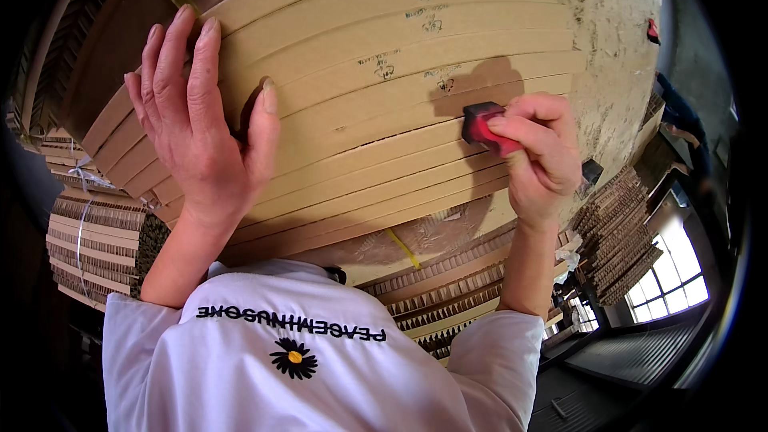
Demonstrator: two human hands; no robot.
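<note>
Cardboard strips [344, 112] stretch sideways; right hand [546, 152] points red tool [490, 130] leftward.

We see warmly lit cardboard strips [336, 140], shadowed beside the right hand [544, 152], a glaring white window [668, 274] at near right, dim surroundings, and straight lines bending toward blackened corners.
</note>
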